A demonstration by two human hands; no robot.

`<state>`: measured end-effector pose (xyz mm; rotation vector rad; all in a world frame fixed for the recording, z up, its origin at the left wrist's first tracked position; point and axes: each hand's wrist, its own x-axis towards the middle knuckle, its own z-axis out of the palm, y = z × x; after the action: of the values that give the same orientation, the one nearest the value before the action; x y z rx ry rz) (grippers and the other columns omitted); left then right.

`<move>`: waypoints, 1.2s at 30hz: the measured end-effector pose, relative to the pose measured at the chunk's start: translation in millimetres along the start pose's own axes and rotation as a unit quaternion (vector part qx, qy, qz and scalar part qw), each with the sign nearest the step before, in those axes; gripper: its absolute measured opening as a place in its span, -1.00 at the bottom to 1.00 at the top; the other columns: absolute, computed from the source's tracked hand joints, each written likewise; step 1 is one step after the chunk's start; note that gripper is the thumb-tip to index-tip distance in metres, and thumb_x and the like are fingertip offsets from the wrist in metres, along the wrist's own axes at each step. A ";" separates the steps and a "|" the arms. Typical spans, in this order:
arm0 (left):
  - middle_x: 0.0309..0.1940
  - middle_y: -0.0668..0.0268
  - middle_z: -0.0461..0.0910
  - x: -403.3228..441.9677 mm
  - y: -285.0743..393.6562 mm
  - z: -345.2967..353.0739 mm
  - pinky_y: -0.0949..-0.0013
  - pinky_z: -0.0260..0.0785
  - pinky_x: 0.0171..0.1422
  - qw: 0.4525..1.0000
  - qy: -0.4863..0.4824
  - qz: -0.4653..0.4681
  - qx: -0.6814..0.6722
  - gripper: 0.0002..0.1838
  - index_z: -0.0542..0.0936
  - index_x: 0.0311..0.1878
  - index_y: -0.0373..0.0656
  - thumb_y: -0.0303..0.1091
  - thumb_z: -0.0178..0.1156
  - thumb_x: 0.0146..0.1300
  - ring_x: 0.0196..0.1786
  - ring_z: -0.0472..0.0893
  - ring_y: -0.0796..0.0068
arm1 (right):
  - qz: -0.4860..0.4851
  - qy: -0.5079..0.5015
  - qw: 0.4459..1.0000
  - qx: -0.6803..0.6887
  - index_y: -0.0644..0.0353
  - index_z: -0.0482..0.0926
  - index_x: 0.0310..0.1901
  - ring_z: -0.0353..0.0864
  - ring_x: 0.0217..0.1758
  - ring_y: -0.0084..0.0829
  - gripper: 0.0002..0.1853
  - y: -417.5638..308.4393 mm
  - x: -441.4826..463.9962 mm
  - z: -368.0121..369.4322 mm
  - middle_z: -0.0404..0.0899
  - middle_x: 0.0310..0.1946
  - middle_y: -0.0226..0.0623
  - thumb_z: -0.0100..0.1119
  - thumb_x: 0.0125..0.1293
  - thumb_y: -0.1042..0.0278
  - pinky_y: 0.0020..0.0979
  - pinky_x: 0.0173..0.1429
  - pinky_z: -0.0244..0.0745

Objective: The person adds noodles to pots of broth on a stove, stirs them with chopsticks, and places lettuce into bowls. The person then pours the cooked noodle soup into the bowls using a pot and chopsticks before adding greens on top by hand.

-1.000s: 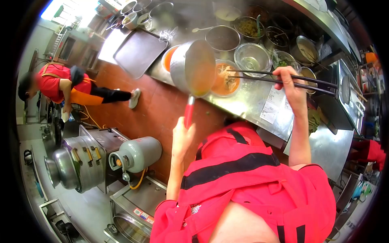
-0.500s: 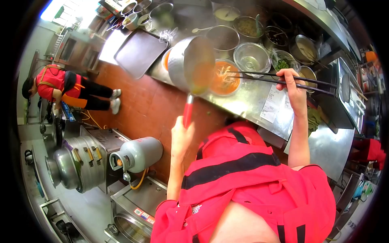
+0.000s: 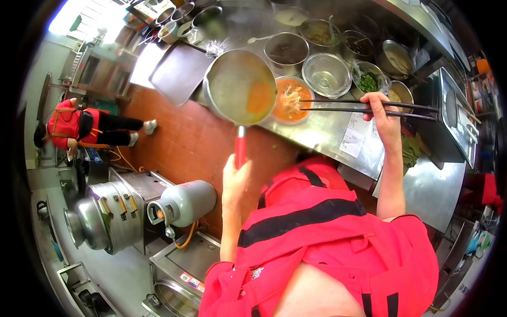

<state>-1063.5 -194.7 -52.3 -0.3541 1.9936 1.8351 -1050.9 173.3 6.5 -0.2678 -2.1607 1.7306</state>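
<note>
My left hand (image 3: 236,177) is wrapped round the red handle of a metal pot (image 3: 227,87), which is held over the counter's edge with a little orange liquid inside. Long black chopsticks (image 3: 396,108) are pinched in my right hand (image 3: 379,108). Their tips are at pale pieces of food in a bowl of orange soup (image 3: 292,116), just right of the pot. Behind the soup bowl stands a clear bowl (image 3: 327,75). Printed paper slips (image 3: 354,134) lie on the counter nearest my right forearm.
A dark tray (image 3: 180,73) lies at the counter's left end. Metal pots and a bowl of greens (image 3: 367,82) line the back. To the left are a gas cylinder (image 3: 191,203), a large steel vessel (image 3: 100,216) and another person (image 3: 68,124) in red.
The pot has tipped back from its steep tilt, so its inside now faces up more, and has shifted slightly left. The chopstick tips have spread apart. The other person has changed posture.
</note>
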 end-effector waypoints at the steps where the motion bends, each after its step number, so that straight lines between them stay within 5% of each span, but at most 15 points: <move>1: -0.71 0.43 0.33 -1.1 1.4 0.8 0.56 0.06 -0.71 0.999 -0.013 0.001 -0.040 -0.90 0.41 -0.25 -0.18 -0.42 0.11 0.23 -0.77 0.26 0.67 | -0.001 0.007 1.000 0.010 0.21 0.58 -0.25 0.45 -0.51 -0.72 -0.79 0.8 1.5 -3.1 0.46 -0.51 -0.52 0.03 0.40 0.27 -0.68 -0.41 0.37; 3: -0.74 0.48 0.27 -4.9 2.2 1.0 0.61 -0.07 -0.78 0.992 -0.039 0.002 -0.121 -0.94 0.38 -0.25 -0.13 -0.46 0.06 0.26 -0.82 0.14 0.74 | -0.002 0.021 0.999 0.031 0.21 0.58 -0.24 0.45 -0.52 -0.71 -0.79 3.0 3.8 -7.1 0.46 -0.50 -0.51 0.02 0.40 0.28 -0.68 -0.41 0.37; 13: -0.71 0.47 0.22 -25.7 10.5 -12.3 0.61 -0.08 -0.79 0.964 -0.055 -0.017 -0.259 -0.97 0.40 -0.21 -0.16 -0.50 0.00 0.31 -0.82 0.12 0.71 | 0.157 -0.002 0.978 0.137 0.21 0.56 -0.06 0.55 -0.45 -0.61 -0.70 97.6 -2.6 14.4 0.54 -0.31 -0.35 0.00 0.40 0.17 -0.62 -0.33 0.45; 21: -0.70 0.45 0.22 -29.6 6.4 -14.4 0.61 -0.10 -0.79 0.968 -0.049 -0.022 -0.246 -0.95 0.40 -0.22 -0.17 -0.50 0.05 0.29 -0.81 0.13 0.71 | 0.104 0.020 0.987 0.123 0.20 0.55 -0.14 0.51 -0.42 -0.64 -0.71 89.9 -10.6 24.7 0.55 -0.36 -0.40 0.00 0.41 0.13 -0.61 -0.30 0.45; 27: -0.72 0.47 0.22 -23.2 3.4 -6.9 0.60 -0.09 -0.78 0.968 -0.082 -0.037 -0.232 -0.94 0.40 -0.23 -0.14 -0.48 0.07 0.28 -0.81 0.13 0.71 | 0.047 -0.026 0.995 0.082 0.20 0.56 -0.16 0.52 -0.22 -0.65 -0.76 65.6 -10.7 25.2 0.57 -0.30 -0.45 0.00 0.42 0.21 -0.62 -0.21 0.43; 36: -0.72 0.49 0.21 -11.5 2.5 -0.4 0.59 -0.08 -0.76 0.976 -0.098 -0.041 -0.190 -0.93 0.37 -0.25 -0.11 -0.48 0.07 0.28 -0.80 0.13 0.72 | -0.009 -0.122 0.993 -0.006 0.23 0.56 -0.22 0.49 -0.25 -0.63 -0.83 32.9 -7.6 17.4 0.55 -0.33 -0.43 0.04 0.38 0.34 -0.56 -0.18 0.38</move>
<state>-1054.5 -195.8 -44.8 -0.3432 1.4741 2.1042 -1053.1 162.5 -29.9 -0.0409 -2.3348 1.8219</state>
